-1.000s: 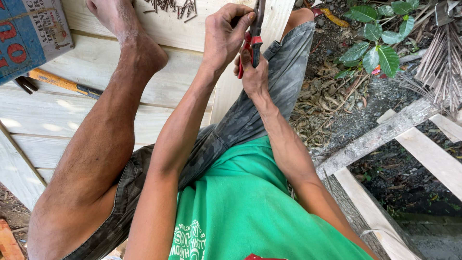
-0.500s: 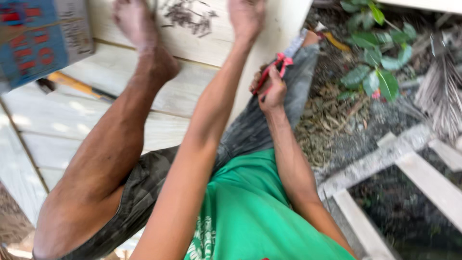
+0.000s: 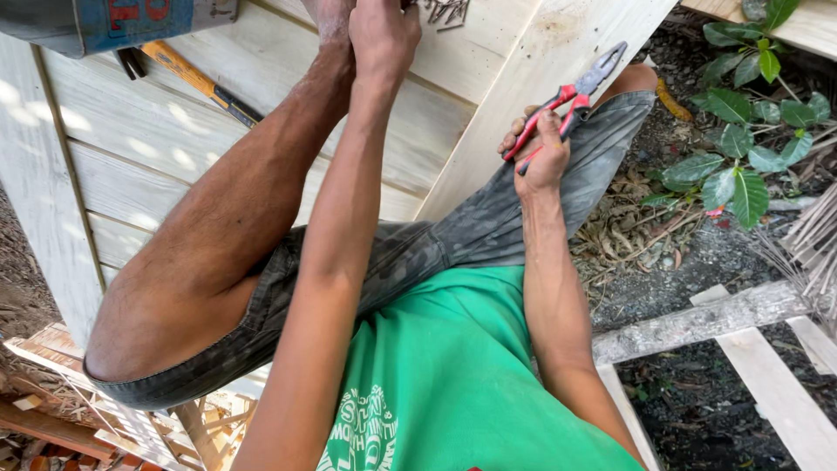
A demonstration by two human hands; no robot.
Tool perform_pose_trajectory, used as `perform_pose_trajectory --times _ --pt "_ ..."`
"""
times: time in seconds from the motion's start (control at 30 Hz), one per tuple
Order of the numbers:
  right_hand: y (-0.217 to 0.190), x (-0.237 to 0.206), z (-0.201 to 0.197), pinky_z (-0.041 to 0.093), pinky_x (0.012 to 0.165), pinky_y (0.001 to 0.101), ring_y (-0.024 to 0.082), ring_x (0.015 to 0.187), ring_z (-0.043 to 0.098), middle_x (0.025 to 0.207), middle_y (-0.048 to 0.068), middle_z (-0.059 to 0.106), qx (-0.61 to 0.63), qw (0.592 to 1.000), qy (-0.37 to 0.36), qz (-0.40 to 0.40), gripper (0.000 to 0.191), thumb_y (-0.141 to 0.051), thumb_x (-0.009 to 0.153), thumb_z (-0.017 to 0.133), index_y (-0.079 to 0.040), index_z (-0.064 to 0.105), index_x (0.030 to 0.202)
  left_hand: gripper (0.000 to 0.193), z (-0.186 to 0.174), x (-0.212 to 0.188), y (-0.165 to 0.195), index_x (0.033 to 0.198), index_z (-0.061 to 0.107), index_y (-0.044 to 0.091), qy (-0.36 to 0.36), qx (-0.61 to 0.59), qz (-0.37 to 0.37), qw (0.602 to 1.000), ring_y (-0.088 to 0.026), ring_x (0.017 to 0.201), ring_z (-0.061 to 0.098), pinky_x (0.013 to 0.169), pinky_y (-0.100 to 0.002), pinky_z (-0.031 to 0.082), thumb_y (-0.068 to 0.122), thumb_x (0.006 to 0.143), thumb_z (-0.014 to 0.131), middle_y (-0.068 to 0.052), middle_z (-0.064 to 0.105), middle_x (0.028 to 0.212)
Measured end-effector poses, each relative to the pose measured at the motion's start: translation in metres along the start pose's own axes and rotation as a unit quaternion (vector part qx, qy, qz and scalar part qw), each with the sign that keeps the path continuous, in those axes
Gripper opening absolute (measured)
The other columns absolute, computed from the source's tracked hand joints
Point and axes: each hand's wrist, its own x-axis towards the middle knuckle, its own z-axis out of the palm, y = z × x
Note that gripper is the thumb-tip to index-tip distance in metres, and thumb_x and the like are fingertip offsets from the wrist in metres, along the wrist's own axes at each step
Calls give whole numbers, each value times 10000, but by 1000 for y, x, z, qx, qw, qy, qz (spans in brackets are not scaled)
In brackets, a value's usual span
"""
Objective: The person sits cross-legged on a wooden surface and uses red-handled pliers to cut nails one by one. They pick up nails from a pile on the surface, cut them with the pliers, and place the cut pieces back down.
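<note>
Head view, right hand: I see my right hand right of centre in the upper half of the frame, closed around the red handles of the pliers, resting on the grey shorts over my right thigh.
Head view, pliers: the grey metal nose points toward the upper right, lying across the edge of a pale wooden plank that runs diagonally through the upper middle.
Head view, left hand: my left hand is stretched to the top edge, centre of the frame, beside my left foot; its fingers are curled downward, and I cannot tell whether they hold anything, since the tips are cut off by the frame.
Head view, nails: a small heap of dark nails lies just right of the left hand at the top edge, on the boards.
Head view, hammer: a hammer with a yellow-and-black handle lies in the upper left on the pale boards, well apart from both hands.
Head view, surroundings: a blue printed box in the upper left corner; green leafy plants in the upper right on dark ground.
</note>
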Motion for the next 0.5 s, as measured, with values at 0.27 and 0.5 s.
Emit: perform_pose_trajectory --times 0.27,0.5 --pt "5 -1 -1 555 646 431 249 689 610 878 122 603 -17 1000 -5 -11 309 -318 1059 577 -25 538 1151 133 10 0 -21 820 703 59 -22 6 63 998 -402 691 687 600 -508 532 104 744 802 -155 714 784" --pt "3 -4 0 565 653 427 244 701 616 883 133 598 -37 999 -3 -20 319 -306 1066 567 -4 532 1160 131 18 -3 -18 811 693 66 -29 54 118 991 -318 629 683 545 -476 513 123 789 809 -99 703 682"
